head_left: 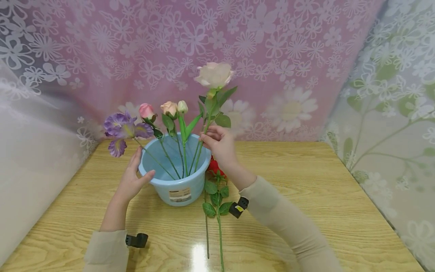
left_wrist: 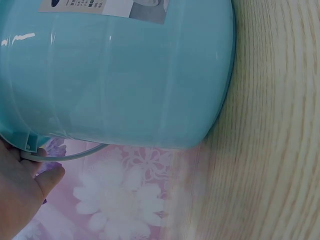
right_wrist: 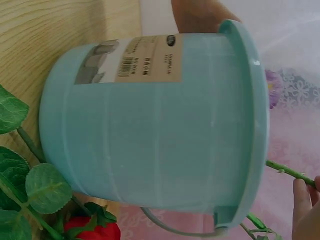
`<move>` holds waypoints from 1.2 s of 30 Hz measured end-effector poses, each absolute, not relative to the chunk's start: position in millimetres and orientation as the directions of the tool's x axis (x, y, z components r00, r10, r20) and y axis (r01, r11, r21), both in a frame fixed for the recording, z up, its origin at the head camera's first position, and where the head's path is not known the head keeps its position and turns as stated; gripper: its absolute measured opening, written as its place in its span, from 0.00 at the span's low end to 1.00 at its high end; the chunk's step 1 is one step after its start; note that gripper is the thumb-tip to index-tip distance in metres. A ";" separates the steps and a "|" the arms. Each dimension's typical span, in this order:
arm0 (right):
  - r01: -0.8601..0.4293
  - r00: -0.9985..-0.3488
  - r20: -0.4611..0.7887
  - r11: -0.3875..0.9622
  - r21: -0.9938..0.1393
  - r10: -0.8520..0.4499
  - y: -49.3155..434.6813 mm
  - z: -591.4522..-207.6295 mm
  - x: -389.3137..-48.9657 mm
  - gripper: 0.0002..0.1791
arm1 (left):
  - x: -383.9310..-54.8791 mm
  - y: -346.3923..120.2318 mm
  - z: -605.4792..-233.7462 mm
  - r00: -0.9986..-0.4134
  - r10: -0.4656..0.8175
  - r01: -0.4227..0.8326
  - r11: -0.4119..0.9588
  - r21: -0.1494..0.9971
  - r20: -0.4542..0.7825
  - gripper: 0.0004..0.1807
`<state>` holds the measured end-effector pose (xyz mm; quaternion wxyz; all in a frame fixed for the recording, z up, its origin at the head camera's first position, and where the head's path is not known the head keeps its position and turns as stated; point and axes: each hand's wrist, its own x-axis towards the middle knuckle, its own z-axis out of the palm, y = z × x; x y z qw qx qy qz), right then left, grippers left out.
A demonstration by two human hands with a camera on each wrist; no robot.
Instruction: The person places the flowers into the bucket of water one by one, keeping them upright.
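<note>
A light blue bucket [head_left: 180,192] with a paper label stands on the table. Leaning in it are a purple iris [head_left: 120,128], a pink rose [head_left: 146,111], a peach rose [head_left: 169,108] and a white tulip bud [head_left: 182,107]. My left hand [head_left: 130,179] rests against the bucket's left rim, fingers extended and thumb spread apart toward the front rim. Over the bucket's right side, my right hand [head_left: 220,145] pinches the green stem of a large cream-white rose [head_left: 215,74] between thumb and fingers. That rose stands upright, its lower stem inside the bucket.
A red rose [head_left: 216,167] lies on the wooden table [head_left: 292,211] at the bucket's right, with leafy stems pointing toward the front edge. Behind the table hangs a pink flowered curtain [head_left: 163,49]. The bucket's thin handle [right_wrist: 175,230] hangs down behind it.
</note>
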<state>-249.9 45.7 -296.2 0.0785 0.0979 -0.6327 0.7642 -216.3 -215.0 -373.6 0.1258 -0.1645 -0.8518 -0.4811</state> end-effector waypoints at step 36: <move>-0.302 -0.953 0.295 0.258 -0.918 -0.069 29.2 -318.8 -269.2 0.08 | -216.6 -214.8 -372.6 -0.913 0.153 0.402 0.482 0.778 0.378 0.47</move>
